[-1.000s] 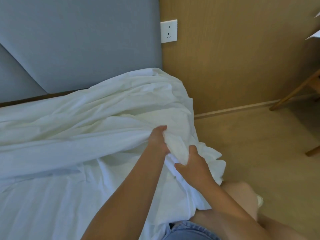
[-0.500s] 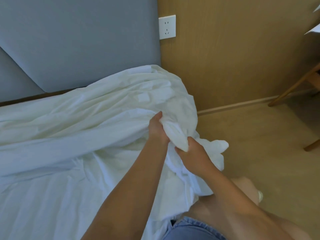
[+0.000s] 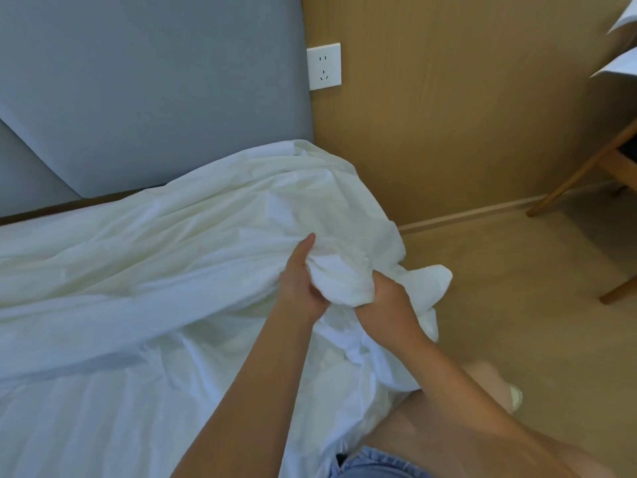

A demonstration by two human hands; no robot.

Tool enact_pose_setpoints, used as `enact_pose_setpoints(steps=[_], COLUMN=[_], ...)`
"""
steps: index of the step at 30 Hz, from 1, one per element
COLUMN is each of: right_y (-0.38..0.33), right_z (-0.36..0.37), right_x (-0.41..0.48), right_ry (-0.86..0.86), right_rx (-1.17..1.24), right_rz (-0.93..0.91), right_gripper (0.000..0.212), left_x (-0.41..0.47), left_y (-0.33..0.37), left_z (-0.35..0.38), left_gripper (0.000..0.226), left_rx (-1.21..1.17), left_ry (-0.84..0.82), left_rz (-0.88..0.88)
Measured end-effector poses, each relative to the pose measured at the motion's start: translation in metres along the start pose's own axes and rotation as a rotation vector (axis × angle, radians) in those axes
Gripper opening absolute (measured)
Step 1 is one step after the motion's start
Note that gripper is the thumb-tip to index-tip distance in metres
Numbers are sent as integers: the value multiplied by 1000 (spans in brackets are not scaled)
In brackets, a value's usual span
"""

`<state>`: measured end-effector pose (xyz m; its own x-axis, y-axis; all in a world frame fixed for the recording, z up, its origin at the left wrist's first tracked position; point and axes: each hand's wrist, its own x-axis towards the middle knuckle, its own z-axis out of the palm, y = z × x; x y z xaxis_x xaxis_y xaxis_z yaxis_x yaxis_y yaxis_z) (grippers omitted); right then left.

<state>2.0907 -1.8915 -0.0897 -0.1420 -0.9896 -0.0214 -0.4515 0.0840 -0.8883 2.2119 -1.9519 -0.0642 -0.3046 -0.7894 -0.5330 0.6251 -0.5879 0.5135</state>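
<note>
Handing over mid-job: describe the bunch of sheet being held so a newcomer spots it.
Below the grey headboard lies a white sheet. At its right edge, left hand and right hand hold a wad, tightly crumpled unlike the looser folds.

Grey headboard [image 3: 138, 81], wood wall [image 3: 448, 105] w/ socket [image 3: 324, 66]

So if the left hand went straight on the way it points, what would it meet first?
The sheet: the left hand grips a bunch of it, and more heaped sheet lies just beyond its thumb. Behind that, likely the wooden wall by the socket, though depth is unclear.
</note>
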Motion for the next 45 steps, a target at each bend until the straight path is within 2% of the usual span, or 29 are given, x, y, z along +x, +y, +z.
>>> enact_pose_setpoints(steps=[2, 4, 6, 8, 9, 10, 11, 12, 13, 16, 18, 20, 22, 24, 25, 26, 28, 29, 31, 34, 36, 38, 41, 42, 44, 45], right_y=[2, 4, 4, -1, -4, -6, -8, -11, -12, -10, -7, 0, 0, -2, -3, -6, -7, -4, 0, 3, 7, 6, -2, -3, -2, 0], right_z=[-7, -7, -6, -6, -4, 0, 4, 8, 11, 6, -2, -7, -10, -11, -10, -8, 0, 3, 6, -6, -13, -14, -10, -6, 2, 4], right_x=[-7, -15, -14, -7, -2, 2, 4, 4, 4, 1, -1, -5, -6, -2, 1, 3, 4, 3, 1, 1, 3, 6, 10, 10, 6, 3], right_ry=[-130, -242, -242, -245, -262, -269, -268, -261, -256, -253, -290, -316, -277, -230, -235, -257, -295, -279, -203, -60, -122, -195, -344, -412, -467, -437], right_rx=[-2, -131, -163, -219, -289, -355, -386, -371, -302, -2, 51, 6, -23, -57, -114, -184, -306, -317, -241, 2, -94, -188, -303, -334, -384, -411], right_rz=[52, 141, 224, 206, 155, 61, -40, -103, -136, 3, 84, 118, 159, 180, 174, 153, 61, -4, -83, -40, 21, 72, 154, 147, 81, 43], right_gripper=[19, 34, 51, 82, 85, 71, 47, 24, 13, 17, 19, 9, 24, 59, 65, 58, 24, 14, 16, 10, 17, 12, 48, 46, 9, 6], left_x=[2, 9, 11, 4, 0, -4, -8, -11, -11, -7, -1, 4, 12, 13, 10, 5, -6, -10, -15, -8, 1, 9, 2, -5, -17, -20], left_y=[-6, -8, -6, -1, 1, 2, 3, 5, 5, 3, -3, -7, -6, -5, -5, -5, -7, -9, -13, -13, -6, 3, 9, 9, 4, 1], left_z=[11, 14, 12, 7, 0, -6, -12, -14, -17, -12, -4, 6, 12, 13, 9, 4, -10, -16, -24, -14, 2, 12, 5, -2, -17, -24], left_gripper=[56, 57, 55, 47, 41, 38, 36, 35, 35, 31, 45, 49, 42, 36, 34, 35, 42, 45, 52, 63, 66, 64, 51, 46, 48, 52], left_rx=[32, 9, -17, -34, -41, -50, -52, -58, -63, -16, 38, 37, 7, -35, -67, -103, -174, -189, -185, -167, -175, -183, -138, -106, -79, -92], left_ry=[33, 49, 38, -17, -86, -137, -142, -133, -99, 28, 86, 94, 94, 67, 30, -21, -117, -148, -161, -136, -94, -93, -191, -237, -309, -320], left_rz=[-79, 12, 126, 200, 224, 241, 249, 238, 219, 154, 12, -43, 5, 93, 139, 175, 183, 162, 94, 60, 108, 165, 190, 171, 122, 97])
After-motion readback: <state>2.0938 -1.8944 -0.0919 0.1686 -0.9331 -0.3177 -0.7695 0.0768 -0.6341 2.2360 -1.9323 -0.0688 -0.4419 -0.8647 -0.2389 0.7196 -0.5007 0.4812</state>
